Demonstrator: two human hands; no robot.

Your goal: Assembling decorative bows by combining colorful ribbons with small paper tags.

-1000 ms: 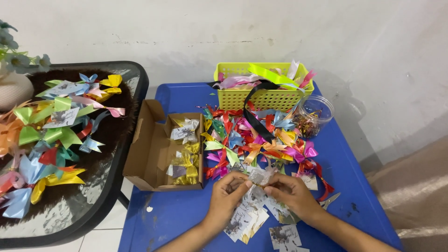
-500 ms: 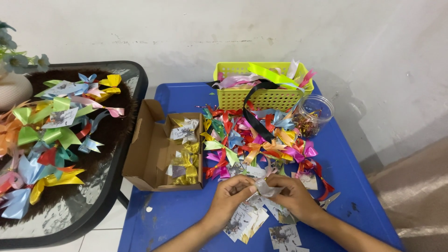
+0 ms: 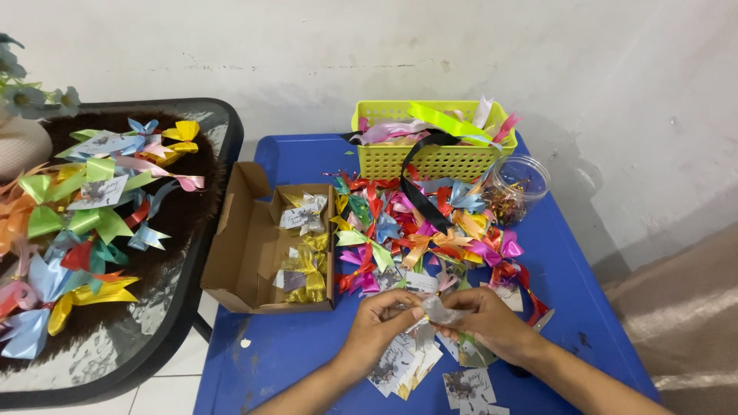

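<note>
Both my hands pinch one small silvery ribbon bow [image 3: 440, 310] over the blue table [image 3: 292, 361]: left hand [image 3: 382, 319] fingertips clenched on its left end, right hand [image 3: 492, 323] grasping its right. Printed cards [image 3: 403, 367] lie just beneath, colourful bow pile [image 3: 419, 227] behind.

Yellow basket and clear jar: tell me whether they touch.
Apart. The head view shows a strip of blue table between the yellow basket and the clear jar to its right.

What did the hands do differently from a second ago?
Very little changed. The left hand and right hand stayed together over the small cards, pinching a silvery ribbon bow a bit tighter. The cardboard box, yellow basket and ribbon pile stayed put.
</note>
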